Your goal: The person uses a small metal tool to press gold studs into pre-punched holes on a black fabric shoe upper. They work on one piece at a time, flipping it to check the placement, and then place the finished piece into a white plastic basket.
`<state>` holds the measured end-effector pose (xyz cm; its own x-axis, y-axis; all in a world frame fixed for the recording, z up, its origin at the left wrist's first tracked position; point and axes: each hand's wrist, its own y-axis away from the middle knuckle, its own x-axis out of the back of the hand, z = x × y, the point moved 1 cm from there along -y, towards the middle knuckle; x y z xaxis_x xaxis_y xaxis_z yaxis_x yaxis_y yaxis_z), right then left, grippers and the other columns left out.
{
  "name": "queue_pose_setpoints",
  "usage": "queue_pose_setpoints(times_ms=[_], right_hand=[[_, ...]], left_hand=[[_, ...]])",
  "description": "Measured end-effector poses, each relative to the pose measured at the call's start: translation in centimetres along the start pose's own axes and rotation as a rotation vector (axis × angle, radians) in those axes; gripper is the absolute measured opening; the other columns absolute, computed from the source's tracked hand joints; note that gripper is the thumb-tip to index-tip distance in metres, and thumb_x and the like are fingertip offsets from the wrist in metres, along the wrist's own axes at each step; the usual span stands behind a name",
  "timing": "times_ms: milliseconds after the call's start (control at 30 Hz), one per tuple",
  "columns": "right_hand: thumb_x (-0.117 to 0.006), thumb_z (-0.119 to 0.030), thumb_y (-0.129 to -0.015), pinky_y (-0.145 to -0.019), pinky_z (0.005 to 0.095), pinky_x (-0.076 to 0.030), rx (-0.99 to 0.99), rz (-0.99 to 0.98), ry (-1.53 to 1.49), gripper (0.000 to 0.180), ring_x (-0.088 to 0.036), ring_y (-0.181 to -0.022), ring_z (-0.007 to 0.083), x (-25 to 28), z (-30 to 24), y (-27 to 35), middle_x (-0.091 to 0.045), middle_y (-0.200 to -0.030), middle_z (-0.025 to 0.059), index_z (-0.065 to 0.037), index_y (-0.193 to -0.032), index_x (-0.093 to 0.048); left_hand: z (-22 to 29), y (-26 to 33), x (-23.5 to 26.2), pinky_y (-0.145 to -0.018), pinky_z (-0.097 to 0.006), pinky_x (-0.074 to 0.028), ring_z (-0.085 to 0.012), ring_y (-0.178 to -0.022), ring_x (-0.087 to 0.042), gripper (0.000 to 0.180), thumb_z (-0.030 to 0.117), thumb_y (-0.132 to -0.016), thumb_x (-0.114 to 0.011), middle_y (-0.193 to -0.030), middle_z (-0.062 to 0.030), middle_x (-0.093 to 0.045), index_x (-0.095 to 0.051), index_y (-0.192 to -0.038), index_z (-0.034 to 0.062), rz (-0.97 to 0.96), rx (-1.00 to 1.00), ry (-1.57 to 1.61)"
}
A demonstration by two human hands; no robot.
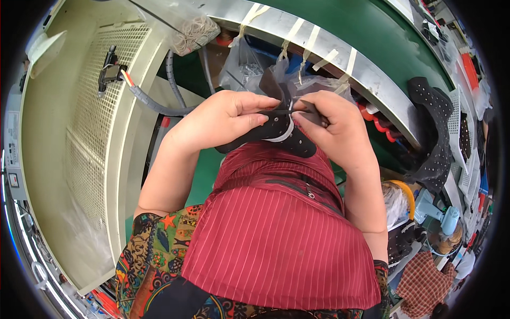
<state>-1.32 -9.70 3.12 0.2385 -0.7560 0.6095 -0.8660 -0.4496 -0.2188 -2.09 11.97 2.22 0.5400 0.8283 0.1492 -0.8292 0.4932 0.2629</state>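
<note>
Over my lap, a black piece with small white dots (298, 144) and a pale band hangs between my two hands. My left hand (220, 118) comes in from the left, its thumb and fingers closed on the black edge of the piece. Opposite it, my right hand (340, 127) pinches the same black edge, fingers curled in. A thin dark strip (279, 112) stretches from one set of fingertips to the other. A dark flap (273, 87) stands up behind it. My fingers hide part of the piece, and its exact kind is unclear. Beneath it lies my red striped apron (276, 239).
A green work surface with a metal edge (366, 64) curves across the far side. Plastic bags (241, 74) hang from it on tape. A cream mesh-walled housing (114, 159) stands left. Rightward are a dotted black piece (433, 133), white baskets (462, 133) and a blue fan (449, 220).
</note>
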Motion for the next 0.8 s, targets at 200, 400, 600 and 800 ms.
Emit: queue_pose_setpoints(times_ms=[200,400,600,800], right_hand=[[-0.071,-0.011,-0.073,-0.054,0.0318,-0.041,-0.035,0.009,-0.024,0.020,-0.050,-0.059,0.0214,-0.3,0.2,-0.4,-0.054,-0.070,0.0085,-0.001,-0.086,-0.060],[-0.072,-0.012,-0.073,-0.055,0.0325,-0.041,-0.036,0.092,0.003,0.021,-0.050,-0.061,0.0228,-0.7,0.0,-0.8,-0.053,-0.070,0.0089,-0.001,-0.082,-0.058],[-0.071,-0.012,-0.073,-0.056,0.0330,-0.042,-0.062,0.090,0.013,0.019,-0.051,-0.063,0.0247,-0.8,0.3,-0.8,-0.053,-0.070,0.0093,-0.001,-0.082,-0.058],[-0.070,-0.011,-0.074,-0.057,0.0339,-0.043,-0.071,0.067,0.000,0.018,-0.054,-0.065,0.0259,-0.5,0.1,-0.9,-0.055,-0.072,0.0102,0.000,-0.082,-0.058]], left_hand=[[-0.6,0.1,0.3,-0.087,-0.024,-0.046,-0.0101,-0.098,-0.057,0.036,0.000,-0.087,-0.052,-0.109,-0.0077,-0.063,-0.052,-0.123,-0.0035,-0.037,0.037,0.212],[-0.9,0.0,0.2,-0.083,-0.022,-0.045,-0.0064,-0.093,-0.056,0.036,-0.001,-0.088,-0.051,-0.105,-0.0037,-0.063,-0.053,-0.124,-0.0012,-0.042,0.038,0.137],[-0.8,-0.2,0.3,-0.080,-0.022,-0.046,-0.0050,-0.090,-0.056,0.035,-0.001,-0.088,-0.051,-0.101,-0.0021,-0.064,-0.054,-0.123,-0.0007,-0.059,0.081,0.109],[-0.4,-0.1,0.2,-0.079,-0.021,-0.046,-0.0049,-0.089,-0.055,0.037,-0.001,-0.087,-0.051,-0.101,-0.0020,-0.064,-0.054,-0.124,0.0000,-0.054,0.038,0.120]])
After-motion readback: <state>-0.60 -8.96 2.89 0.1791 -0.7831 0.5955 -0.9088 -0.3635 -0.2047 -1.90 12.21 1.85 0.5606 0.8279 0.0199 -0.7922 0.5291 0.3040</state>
